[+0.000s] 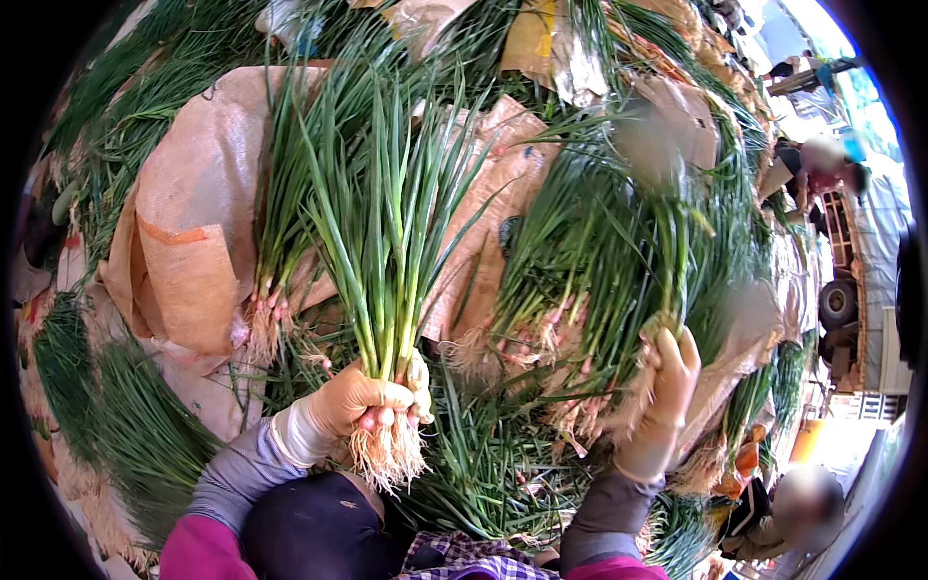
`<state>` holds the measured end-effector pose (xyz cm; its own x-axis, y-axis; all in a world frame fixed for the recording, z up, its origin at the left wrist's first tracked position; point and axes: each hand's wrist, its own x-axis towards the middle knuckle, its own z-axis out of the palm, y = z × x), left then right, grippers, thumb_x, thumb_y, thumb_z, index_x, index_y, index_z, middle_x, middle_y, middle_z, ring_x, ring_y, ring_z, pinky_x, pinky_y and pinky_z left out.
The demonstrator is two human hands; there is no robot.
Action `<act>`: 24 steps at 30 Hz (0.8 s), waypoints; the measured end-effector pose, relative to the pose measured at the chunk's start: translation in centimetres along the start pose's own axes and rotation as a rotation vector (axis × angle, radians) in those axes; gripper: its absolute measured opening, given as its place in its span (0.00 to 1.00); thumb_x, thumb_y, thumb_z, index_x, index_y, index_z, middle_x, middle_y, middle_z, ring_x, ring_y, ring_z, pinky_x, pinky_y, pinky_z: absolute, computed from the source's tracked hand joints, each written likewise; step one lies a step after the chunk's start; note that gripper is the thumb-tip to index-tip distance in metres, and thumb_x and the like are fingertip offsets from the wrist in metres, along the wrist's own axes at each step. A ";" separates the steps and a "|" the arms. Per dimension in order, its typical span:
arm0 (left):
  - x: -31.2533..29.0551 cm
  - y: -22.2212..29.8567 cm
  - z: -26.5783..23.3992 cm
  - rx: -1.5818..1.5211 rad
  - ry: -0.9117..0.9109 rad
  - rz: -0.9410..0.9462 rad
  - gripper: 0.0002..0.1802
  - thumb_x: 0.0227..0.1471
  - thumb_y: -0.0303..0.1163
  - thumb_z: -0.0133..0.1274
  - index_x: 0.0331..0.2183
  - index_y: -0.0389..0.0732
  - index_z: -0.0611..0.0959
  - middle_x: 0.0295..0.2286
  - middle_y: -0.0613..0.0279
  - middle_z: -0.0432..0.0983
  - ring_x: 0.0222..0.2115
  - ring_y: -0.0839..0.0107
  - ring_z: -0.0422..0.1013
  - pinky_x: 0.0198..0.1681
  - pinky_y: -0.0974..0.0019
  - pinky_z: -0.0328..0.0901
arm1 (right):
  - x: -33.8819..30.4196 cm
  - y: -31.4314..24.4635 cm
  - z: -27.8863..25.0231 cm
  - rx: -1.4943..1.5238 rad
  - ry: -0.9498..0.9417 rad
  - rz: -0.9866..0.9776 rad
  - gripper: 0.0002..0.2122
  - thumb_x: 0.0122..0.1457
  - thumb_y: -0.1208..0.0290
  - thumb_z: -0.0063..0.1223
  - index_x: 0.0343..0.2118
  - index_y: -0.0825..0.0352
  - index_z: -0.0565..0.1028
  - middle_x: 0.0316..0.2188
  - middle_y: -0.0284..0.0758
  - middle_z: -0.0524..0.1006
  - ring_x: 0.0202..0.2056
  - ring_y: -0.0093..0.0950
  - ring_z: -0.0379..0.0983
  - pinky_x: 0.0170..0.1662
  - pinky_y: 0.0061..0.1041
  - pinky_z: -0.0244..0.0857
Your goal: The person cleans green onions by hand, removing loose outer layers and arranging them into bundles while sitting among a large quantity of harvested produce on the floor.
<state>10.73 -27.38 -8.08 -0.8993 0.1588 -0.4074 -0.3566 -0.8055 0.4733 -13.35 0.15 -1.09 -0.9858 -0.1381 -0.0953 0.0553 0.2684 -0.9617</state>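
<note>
My left hand [356, 401], in a pale glove, is closed around the lower stalks of a bunch of green onions [387, 261]. The bunch stands upright, its pinkish bulbs and stringy roots poking out beneath the fingers. On the right, my gloved right hand [669, 382] grips a few green onions [674, 256] near their bulbs, with roots trailing beside the fingers, blurred. How many stalks it holds, I cannot tell. Just left of that hand lies a heap of green onions [570, 251], bulbs toward me.
A woven sack [198, 184] lies at the left, near another pile of green onions [145, 435]. Loose green leaves [474, 474] cover the ground by my knee [314, 527]. Other people [807, 512] sit at the right, and a truck wheel [837, 303] shows beyond.
</note>
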 end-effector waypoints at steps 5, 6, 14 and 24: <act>1.8 -0.3 3.2 0.035 -0.068 -0.084 0.14 0.42 0.22 0.51 0.36 0.36 0.72 0.25 0.54 0.73 0.21 0.72 0.70 0.22 0.77 0.66 | -0.4 5.5 -8.6 -0.355 -0.053 0.168 0.07 0.57 0.72 0.50 0.28 0.70 0.74 0.19 0.28 0.72 0.19 0.16 0.65 0.22 0.15 0.59; 2.1 -1.2 3.3 -0.020 -0.067 -0.024 0.16 0.43 0.20 0.50 0.38 0.35 0.72 0.24 0.56 0.72 0.21 0.70 0.70 0.32 0.68 0.69 | -1.0 5.3 -7.4 -0.514 -0.026 0.365 0.07 0.56 0.70 0.51 0.28 0.69 0.75 0.16 0.26 0.70 0.16 0.16 0.62 0.20 0.16 0.58; 3.9 -4.2 4.5 -0.161 -0.081 -0.223 0.13 0.42 0.18 0.51 0.35 0.37 0.73 0.30 0.52 0.75 0.27 0.66 0.75 0.49 0.54 0.66 | -5.5 5.0 -4.8 0.329 0.063 0.277 0.11 0.63 0.72 0.39 0.47 0.68 0.66 0.20 0.29 0.73 0.14 0.13 0.62 0.15 0.10 0.56; 6.0 -6.9 5.7 0.121 -0.155 -0.411 0.07 0.44 0.23 0.51 0.31 0.37 0.74 0.15 0.66 0.68 0.09 0.84 0.61 0.12 0.82 0.55 | -12.9 8.3 3.3 0.756 -0.601 0.675 0.15 0.58 0.69 0.51 0.45 0.70 0.69 0.38 0.32 0.73 0.37 0.23 0.69 0.41 0.21 0.63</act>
<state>6.37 -17.63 -9.35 -0.7011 0.5423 -0.4630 -0.7105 -0.5866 0.3887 0.39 1.00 -8.74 -0.4991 -0.6655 -0.5549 0.8163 -0.1463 -0.5588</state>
